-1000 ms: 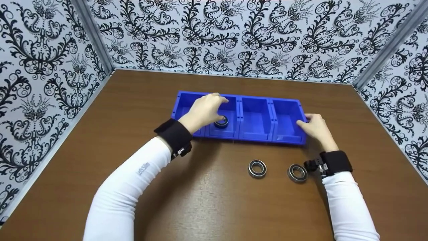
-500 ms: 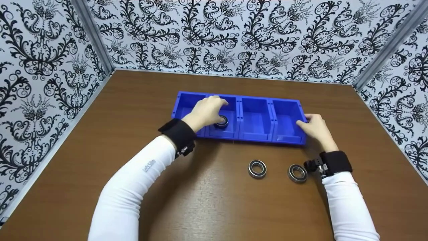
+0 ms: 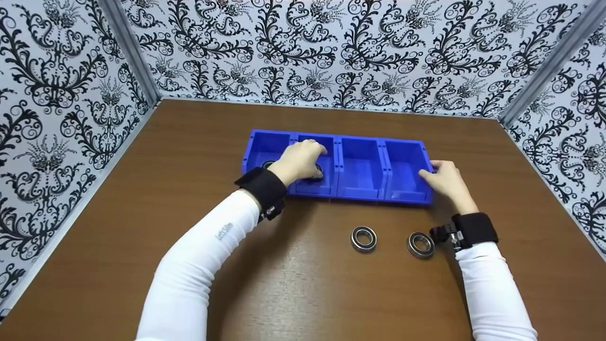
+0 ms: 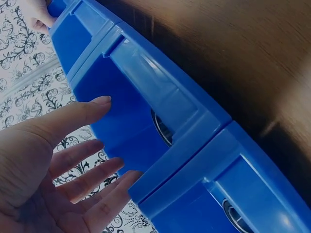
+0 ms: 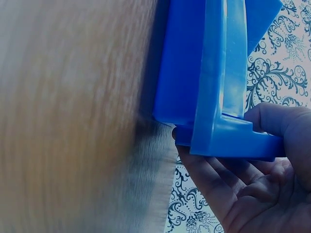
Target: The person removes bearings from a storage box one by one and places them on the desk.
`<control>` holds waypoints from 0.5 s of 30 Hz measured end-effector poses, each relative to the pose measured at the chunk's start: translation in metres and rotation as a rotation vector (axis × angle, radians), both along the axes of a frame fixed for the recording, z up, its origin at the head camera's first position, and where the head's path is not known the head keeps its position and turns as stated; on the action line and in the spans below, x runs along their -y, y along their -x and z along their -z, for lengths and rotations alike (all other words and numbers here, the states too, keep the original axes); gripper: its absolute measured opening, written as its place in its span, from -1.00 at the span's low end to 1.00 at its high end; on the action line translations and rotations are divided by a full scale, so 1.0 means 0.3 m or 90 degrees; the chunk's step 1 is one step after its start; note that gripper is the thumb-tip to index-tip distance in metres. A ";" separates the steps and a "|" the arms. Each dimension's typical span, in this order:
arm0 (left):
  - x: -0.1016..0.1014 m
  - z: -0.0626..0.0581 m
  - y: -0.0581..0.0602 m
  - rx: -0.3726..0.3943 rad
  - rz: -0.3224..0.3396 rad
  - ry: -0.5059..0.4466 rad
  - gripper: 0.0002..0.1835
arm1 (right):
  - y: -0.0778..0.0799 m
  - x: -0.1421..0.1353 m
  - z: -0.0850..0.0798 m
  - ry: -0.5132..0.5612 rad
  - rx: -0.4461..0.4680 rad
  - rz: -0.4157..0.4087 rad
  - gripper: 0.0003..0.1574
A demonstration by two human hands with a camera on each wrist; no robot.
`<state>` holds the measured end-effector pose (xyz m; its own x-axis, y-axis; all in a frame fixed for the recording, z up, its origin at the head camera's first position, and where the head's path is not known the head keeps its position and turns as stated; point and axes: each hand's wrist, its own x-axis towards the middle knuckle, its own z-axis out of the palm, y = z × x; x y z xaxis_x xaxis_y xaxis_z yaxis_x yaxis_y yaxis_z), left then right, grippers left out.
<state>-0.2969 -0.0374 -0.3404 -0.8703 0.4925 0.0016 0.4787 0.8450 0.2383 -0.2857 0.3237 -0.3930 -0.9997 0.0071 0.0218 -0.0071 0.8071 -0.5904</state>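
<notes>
- Patterned wallpaper [image 3: 293, 52] backs and flanks a brown wooden table [image 3: 293, 289], as seen from my head camera.
- At far left of the blue tray [image 3: 362, 193], only an arc of the first bearing [image 3: 268, 164] shows; the left wrist strap [image 3: 262, 187] covers most of that compartment's front.
- Next, the left hand [image 3: 300, 158] hangs over the second compartment. My left wrist view shows what the head view conceals: its fingers are extended, thumb well apart, grasping nothing.
- Beneath it, the second bearing [image 4: 160, 128] is partly hidden, by the hand from above and by the front lip from the wrist.
- Centrally, the tray's long axis runs left to right, its right end slightly nearer me; the low lips face my side.
- Before it on the table, the third bearing [image 3: 364, 247] and fourth bearing [image 3: 418, 254] lie flat, bores upward, well apart.
- At right, the right hand [image 3: 446, 180] grips the tray's end wall; only my right wrist view reveals its fingers on the outer side. There the tabletop is blurred.
</notes>
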 end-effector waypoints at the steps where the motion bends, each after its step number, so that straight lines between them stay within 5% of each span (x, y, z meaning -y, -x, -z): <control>1: -0.002 0.002 0.001 0.004 -0.003 0.000 -0.38 | 0.000 0.001 0.000 -0.001 0.000 0.001 -0.37; 15: -0.054 0.019 0.009 0.054 -0.062 0.020 -0.39 | 0.004 0.000 0.002 -0.006 -0.012 -0.002 -0.39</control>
<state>-0.2995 -0.0212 -0.3460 -0.9106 0.4037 -0.0881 0.3725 0.8944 0.2477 -0.2868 0.3237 -0.3936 -0.9992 0.0043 0.0400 -0.0199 0.8123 -0.5829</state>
